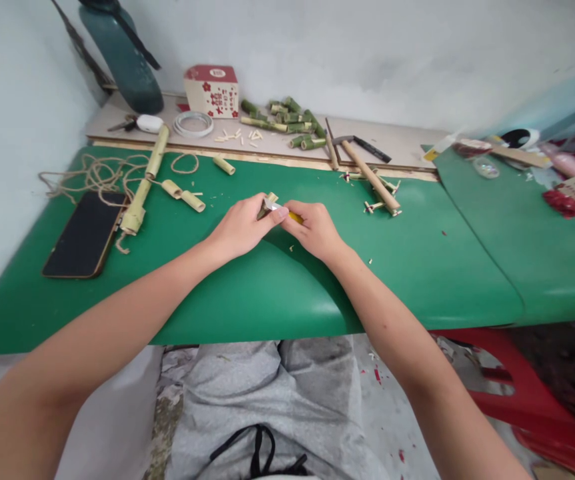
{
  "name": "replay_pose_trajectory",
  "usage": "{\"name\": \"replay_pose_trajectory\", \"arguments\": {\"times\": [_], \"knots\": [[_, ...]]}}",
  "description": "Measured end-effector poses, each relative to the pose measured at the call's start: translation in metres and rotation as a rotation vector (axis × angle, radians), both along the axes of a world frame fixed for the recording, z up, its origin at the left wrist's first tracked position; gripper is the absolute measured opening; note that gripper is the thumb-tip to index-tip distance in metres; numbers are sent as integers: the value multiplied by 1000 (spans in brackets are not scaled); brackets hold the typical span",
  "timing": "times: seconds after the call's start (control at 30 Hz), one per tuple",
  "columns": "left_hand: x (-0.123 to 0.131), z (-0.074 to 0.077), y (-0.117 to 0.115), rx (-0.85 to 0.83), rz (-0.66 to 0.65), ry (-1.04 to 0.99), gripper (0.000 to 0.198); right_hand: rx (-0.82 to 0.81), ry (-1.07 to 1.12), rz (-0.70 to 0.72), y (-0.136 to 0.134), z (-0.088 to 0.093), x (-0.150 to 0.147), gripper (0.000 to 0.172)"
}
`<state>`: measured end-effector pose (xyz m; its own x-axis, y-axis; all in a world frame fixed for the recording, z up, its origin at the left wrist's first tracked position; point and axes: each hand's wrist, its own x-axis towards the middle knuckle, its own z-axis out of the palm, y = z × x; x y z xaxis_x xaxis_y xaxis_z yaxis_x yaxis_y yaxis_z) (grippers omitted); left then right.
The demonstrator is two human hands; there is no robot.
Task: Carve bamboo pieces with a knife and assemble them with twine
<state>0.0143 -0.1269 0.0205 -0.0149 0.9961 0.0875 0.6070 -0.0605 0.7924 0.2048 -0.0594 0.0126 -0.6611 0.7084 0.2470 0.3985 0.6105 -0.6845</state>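
Note:
My left hand (pixel 240 229) is closed around a short piece of green bamboo (pixel 273 197), most of it hidden by the fingers. In my right hand (pixel 317 230) is a yellow-handled utility knife (pixel 295 217), its blade lying against the bamboo near my left thumb. Both hands meet just above the green mat (pixel 287 300), where a few tiny shavings lie. Left of them rest short cut bamboo tubes (pixel 193 201). Beyond these, longer bamboo tubes (pixel 140 200) are strung on a twine cord (pixel 92 170).
A phone (pixel 85 235) lies at left. At right, a hammer (pixel 370 175) rests across small stick pieces (pixel 369 207). Along the back are a bottle (pixel 122 60), a box (pixel 211 92), a tape roll (pixel 194 125), piled green bamboo (pixel 295 119) and a black marker (pixel 372 149). A red chair (pixel 505 393) stands below.

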Motion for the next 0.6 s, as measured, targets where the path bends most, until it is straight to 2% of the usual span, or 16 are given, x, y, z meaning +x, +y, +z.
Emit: {"name": "replay_pose_trajectory", "arguments": {"times": [0.27,0.6], "knots": [[0,-13,6,44,-40,-157,46,-27,32,27,0,1,0,36],[1,-4,1,7,24,0,56,-2,-22,-4,0,0,0,36]]}}
